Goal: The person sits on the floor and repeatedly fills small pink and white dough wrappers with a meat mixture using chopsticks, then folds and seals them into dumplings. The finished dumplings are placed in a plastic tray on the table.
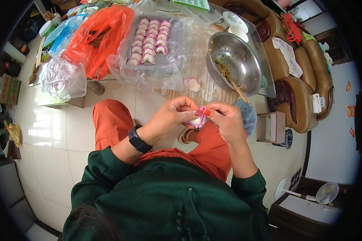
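Observation:
Between my two hands, above my lap, is a dumpling (196, 121) with a white middle and a pink frilled edge. My left hand (177, 112) grips its left side, thumb on top. With thumb and forefinger my right hand (225, 117) pinches its upper right edge. A lone pink-and-white dumpling wrapper (192, 84) lies on the mat just beyond my hands. Farther off, a tray (172, 56) lined with clear plastic carries rows of shaped pink-edged dumplings (149, 41). At the right stands a steel bowl (247, 60) with some filling and a wooden stick (238, 89) in it.
A red plastic bag (104, 36) and a crumpled clear bag (64, 78) sit on the table's left. White dishes (236, 25) stand behind the bowl. To the right are a brown leather sofa (297, 96) and a small stool (271, 127). The mat (207, 48) covers the table's middle.

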Available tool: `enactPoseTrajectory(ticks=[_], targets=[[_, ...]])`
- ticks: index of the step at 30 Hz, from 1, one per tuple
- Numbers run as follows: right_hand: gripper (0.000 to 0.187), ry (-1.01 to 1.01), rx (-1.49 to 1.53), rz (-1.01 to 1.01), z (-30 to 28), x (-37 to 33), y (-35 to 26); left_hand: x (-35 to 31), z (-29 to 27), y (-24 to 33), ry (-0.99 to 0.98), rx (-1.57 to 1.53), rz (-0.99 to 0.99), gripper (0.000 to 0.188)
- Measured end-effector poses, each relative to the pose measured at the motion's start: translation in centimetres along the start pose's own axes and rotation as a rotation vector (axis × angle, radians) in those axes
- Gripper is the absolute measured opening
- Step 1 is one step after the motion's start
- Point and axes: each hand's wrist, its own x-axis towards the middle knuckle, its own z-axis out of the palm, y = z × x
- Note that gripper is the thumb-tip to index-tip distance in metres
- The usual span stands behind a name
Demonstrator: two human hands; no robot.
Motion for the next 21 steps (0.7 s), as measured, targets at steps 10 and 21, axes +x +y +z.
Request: enactPoseTrajectory(ticks=[10,21], targets=[[0.019,-0.060,0.022,0.133,-0.1,-0.6,-0.4,-0.7,-1.1,0.6,-0.066,0.008,-0.184,0.027],[0.013,-0.269,-0.009,0.336,-0.3,1.1,0.0,-1.3,-1.3,0.1,-0.070,0.091,-0.293,0.036]])
